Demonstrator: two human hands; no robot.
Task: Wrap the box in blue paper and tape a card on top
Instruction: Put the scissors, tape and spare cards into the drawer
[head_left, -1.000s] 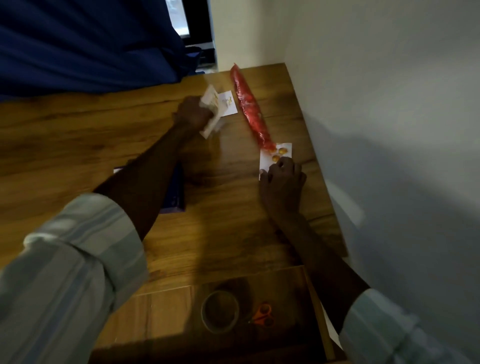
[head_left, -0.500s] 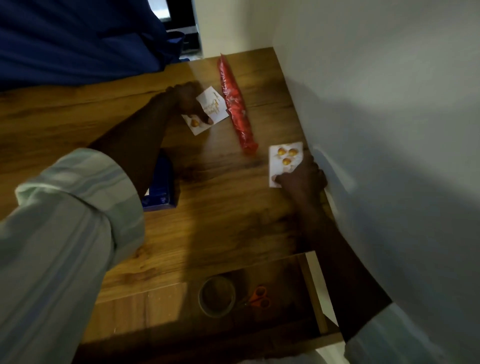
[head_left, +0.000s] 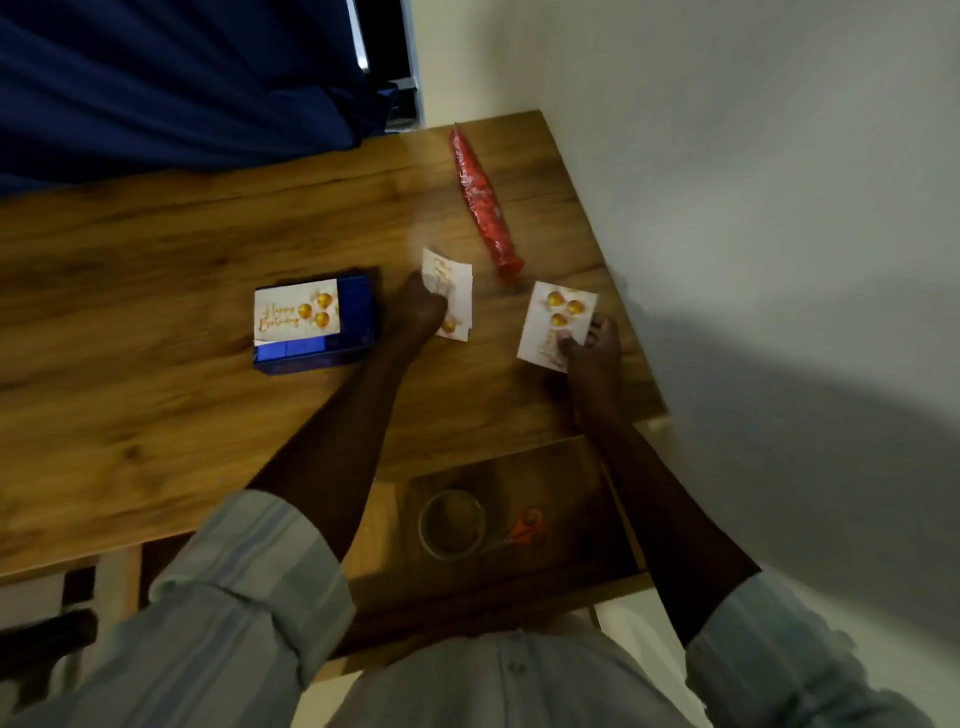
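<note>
Wood-grain desk (head_left: 156, 415) here, pushed into a corner against a pale wall (head_left: 753, 208), with a dark blue curtain (head_left: 156, 78) hanging behind the far edge. Below the near edge an open drawer (head_left: 587, 467) holds a roll of clear tape (head_left: 452, 525) and orange-handled scissors (head_left: 527, 527). The box (head_left: 353, 312), wrapped in blue paper, sits mid-desk with a card (head_left: 296, 312) on top reading "Happy Birthday" in gold beside gold balloons. A red rolled sheet (head_left: 483, 202) lies near the wall. Left hand (head_left: 415, 312), grip clenched on a small stack of cards (head_left: 454, 296) just right of the box. Right hand (head_left: 592, 353) pinches another balloon card (head_left: 556, 322) at its lower edge; its writing is too blurred to read.
</note>
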